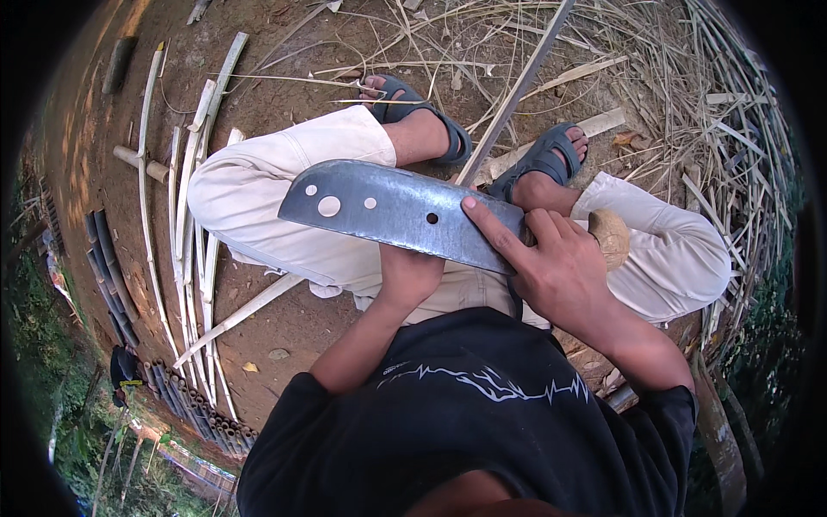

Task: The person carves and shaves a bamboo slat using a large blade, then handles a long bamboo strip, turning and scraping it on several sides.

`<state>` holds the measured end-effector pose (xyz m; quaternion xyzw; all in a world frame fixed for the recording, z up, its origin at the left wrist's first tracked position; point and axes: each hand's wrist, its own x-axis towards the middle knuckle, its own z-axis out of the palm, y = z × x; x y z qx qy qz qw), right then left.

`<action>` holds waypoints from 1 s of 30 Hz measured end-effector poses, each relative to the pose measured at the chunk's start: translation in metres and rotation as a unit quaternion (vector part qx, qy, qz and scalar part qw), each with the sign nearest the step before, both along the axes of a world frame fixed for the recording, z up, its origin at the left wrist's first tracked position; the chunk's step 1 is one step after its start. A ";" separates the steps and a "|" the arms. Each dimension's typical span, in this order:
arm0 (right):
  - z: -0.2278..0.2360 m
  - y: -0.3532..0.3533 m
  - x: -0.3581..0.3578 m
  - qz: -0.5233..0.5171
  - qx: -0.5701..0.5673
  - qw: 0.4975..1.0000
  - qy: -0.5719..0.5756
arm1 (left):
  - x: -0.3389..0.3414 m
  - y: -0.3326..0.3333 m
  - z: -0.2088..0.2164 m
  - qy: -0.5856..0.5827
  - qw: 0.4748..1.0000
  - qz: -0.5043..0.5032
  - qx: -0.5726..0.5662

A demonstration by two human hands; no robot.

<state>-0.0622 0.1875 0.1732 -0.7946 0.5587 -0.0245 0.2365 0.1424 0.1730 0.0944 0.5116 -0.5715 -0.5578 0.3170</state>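
My right hand [564, 263] is closed round the handle of a broad-bladed cleaver [383, 211], its index finger stretched along the flat of the dark steel. The wide blade points left across my lap and has several round holes in it. A rounded wooden knob [610, 239] shows at the handle's end. Under the blade is my left hand [411, 271]; its fingers are hidden behind the steel. A long, narrow bamboo strip [521, 86] runs from behind the blade up to the top edge, near where the left fingers would be. Whether they grip it cannot be seen.
I sit on brown earth, legs bent, feet in dark sandals [543, 162]. Long pale split bamboo lengths [185, 202] lie at left, with dark bamboo pieces [194, 405] below them. Thin shavings [672, 95] are heaped at far right. A flat bamboo piece [603, 123] lies by my right foot.
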 end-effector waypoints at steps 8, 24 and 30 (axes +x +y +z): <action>0.019 0.003 0.009 0.004 -0.035 0.999 -0.015 | -0.002 0.005 0.000 0.128 0.989 -0.050 -0.045; 0.024 0.004 0.007 0.018 -0.108 0.993 0.046 | -0.006 0.006 0.015 0.133 0.990 -0.034 -0.041; 0.020 -0.007 -0.017 -0.039 -0.064 0.996 0.048 | -0.010 -0.003 0.041 0.106 0.987 0.027 0.118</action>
